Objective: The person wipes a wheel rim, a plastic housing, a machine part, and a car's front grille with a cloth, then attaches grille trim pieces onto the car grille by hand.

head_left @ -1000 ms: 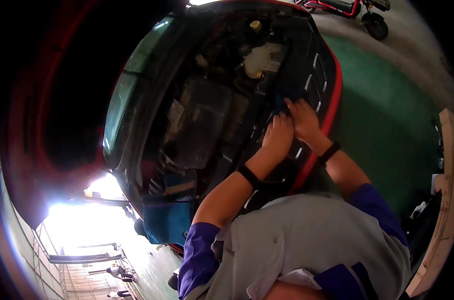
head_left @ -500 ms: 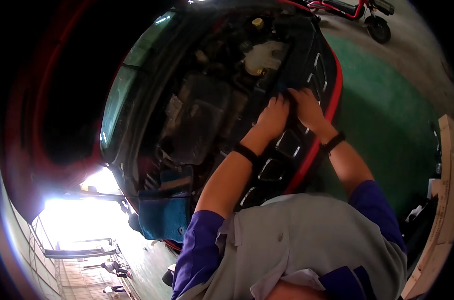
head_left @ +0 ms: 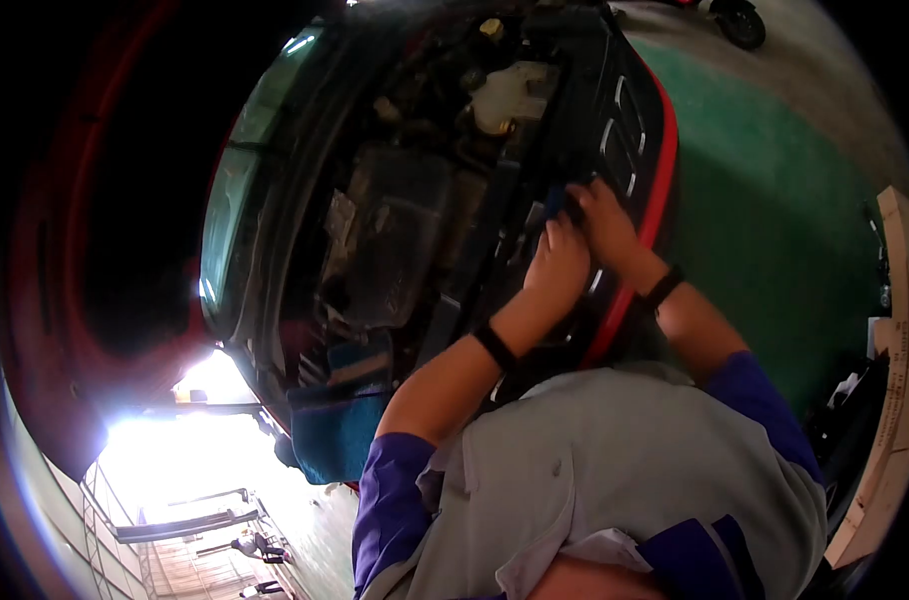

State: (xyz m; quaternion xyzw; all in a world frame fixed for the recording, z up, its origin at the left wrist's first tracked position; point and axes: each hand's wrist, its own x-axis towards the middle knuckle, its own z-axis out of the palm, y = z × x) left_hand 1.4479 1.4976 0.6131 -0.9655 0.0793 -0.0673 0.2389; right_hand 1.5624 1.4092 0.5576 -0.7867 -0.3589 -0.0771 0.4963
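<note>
In the head view I lean over the front of a red car (head_left: 665,150) with its engine bay uncovered. My left hand (head_left: 561,262) is closed at the black front panel (head_left: 587,120), its fingertips close together. Right beside it, my right hand (head_left: 607,222) is closed too, fingers bent down towards the same spot. A small dark blue thing (head_left: 555,203) shows at the fingertips; its kind and which hand grips it cannot be made out. Both hands lie near the chrome-edged grille openings (head_left: 609,150).
A dark engine cover (head_left: 395,235) and a whitish reservoir (head_left: 513,98) fill the bay. A blue cloth (head_left: 337,440) hangs over the car's side. Wooden boards (head_left: 897,400) stand at right, a scooter wheel (head_left: 741,25) at top right. People (head_left: 262,547) are far off at lower left.
My left hand has moved slightly down and right, and my right hand slightly left and down, both staying at the front panel. The blue thing shows more clearly. The view has shifted a little.
</note>
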